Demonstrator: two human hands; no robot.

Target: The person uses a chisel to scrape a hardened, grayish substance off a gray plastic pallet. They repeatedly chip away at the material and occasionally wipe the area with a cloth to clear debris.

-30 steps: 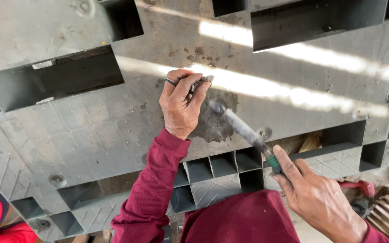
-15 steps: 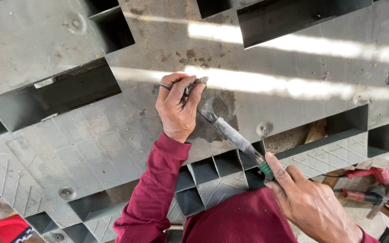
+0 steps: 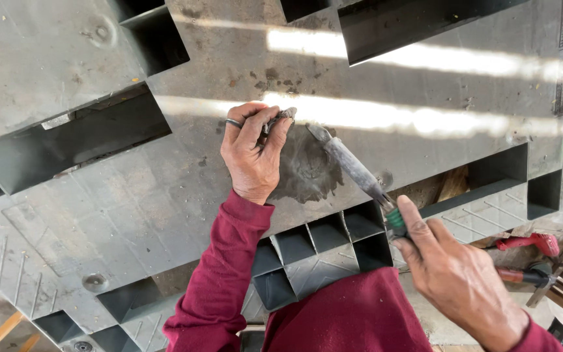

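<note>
Tool (image 3: 353,168) shifted, grey pallet (image 3: 131,195), sunlit

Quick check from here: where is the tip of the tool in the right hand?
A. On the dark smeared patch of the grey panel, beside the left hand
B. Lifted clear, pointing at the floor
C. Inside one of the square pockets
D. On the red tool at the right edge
A: the right hand holds the tool with its tip at the dark patch on the panel, beside the left hand.
</note>
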